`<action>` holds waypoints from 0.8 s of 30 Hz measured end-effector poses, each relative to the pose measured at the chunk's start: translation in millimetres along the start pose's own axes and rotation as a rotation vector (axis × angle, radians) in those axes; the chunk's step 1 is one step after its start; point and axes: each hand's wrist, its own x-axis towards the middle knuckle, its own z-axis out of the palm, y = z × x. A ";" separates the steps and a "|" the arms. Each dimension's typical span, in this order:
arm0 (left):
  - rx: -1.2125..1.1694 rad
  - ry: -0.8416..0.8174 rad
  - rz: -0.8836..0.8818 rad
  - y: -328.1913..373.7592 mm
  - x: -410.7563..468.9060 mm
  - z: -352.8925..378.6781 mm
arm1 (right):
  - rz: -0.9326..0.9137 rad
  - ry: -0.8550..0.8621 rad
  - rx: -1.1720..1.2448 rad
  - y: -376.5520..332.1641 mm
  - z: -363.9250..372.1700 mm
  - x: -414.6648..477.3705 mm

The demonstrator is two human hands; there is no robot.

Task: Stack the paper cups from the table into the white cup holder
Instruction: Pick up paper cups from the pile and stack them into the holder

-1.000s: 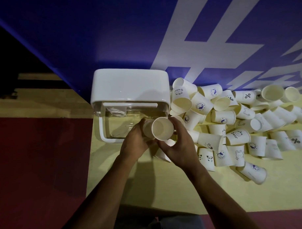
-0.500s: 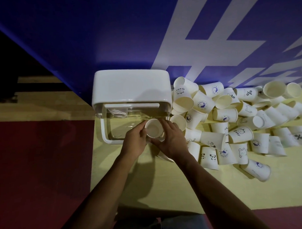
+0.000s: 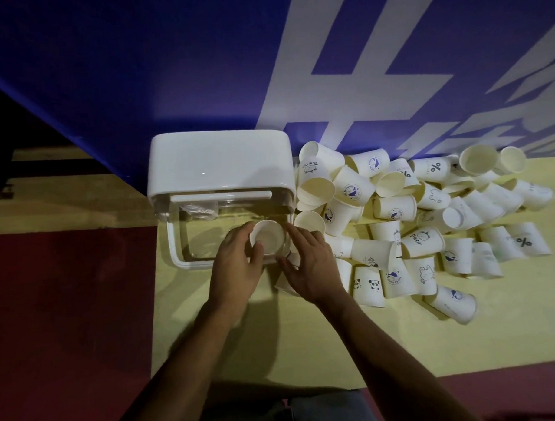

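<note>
Tipping threatens the paper cup (image 3: 267, 239) at the white cup holder (image 3: 221, 168): only the left hand (image 3: 237, 270) clasps it with curled fingers, the right hand (image 3: 313, 269) lies spread alongside.

Dim room, blue wall (image 3: 139, 73), yellow table (image 3: 211, 338), red floor (image 3: 69, 312)

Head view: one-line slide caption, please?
Left hand holds a paper cup at the white cup holder, right hand beside it; loose cups heaped alongside.

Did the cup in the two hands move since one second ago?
Yes. The cup has gone left and away from the person, over the clear front part of the white cup holder.
</note>
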 end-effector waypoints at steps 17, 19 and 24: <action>0.656 -0.676 0.507 151.6 27.0 193.6 | 0.639 0.236 0.256 159.9 -107.9 -183.4; 0.679 -0.678 0.512 153.4 27.3 203.1 | 0.692 0.233 0.274 179.4 -117.4 -192.2; 0.614 -0.643 0.395 172.3 24.3 200.8 | 0.727 0.267 0.232 225.0 -134.7 -200.3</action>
